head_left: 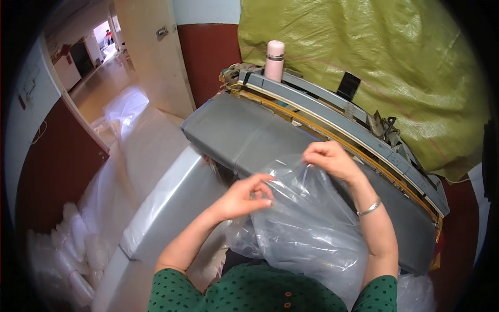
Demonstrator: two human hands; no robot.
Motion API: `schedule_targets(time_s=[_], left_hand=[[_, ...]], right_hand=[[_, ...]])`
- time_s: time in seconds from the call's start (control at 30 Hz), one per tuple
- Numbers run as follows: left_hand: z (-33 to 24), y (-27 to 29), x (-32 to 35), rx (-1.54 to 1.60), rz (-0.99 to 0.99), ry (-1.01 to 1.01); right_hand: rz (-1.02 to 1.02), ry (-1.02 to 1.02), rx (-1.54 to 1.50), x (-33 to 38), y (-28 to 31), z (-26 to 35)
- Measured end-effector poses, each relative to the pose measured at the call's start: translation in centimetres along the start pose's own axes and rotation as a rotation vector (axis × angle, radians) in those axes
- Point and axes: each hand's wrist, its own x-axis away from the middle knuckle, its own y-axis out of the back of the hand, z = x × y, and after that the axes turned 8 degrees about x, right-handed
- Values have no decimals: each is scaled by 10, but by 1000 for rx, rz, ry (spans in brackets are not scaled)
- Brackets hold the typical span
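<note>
I wear a green top [270, 283] scattered with dark dots; its short sleeves [174, 290] match; small brownish buttons [288, 295] mark the front; a silver bangle [369, 208] circles my right hand's [330, 157] wrist.

- This is looking like a small workshop.
- A long metal machine [306, 102] is stretching along the grey worktop [223, 125].
- Bundled clear plastic [77, 236] is lying heaped at the left.
- Yellow-green woven sheeting [364, 36] is hanging behind the machine.

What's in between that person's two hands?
Clear, wrinkled plastic lies between the left hand and the right hand, as the head view shows.
</note>
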Motion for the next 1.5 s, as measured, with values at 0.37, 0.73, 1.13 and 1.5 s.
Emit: schedule_targets(time_s=[0.37,0.73,1.13,1.5], left_hand=[[55,-40,70,362,155,62],[41,64,264,372,-615,133],[215,131,551,-764,-1930,874],[168,149,629,-143,-2511,-186]], right_hand=[[-936,20,-256,24,56,-23],[-408,-31,194,-19,-101,-58],[-484,-188,101,8,-86,-102],[-414,-171,-91,2,-91,-95]])
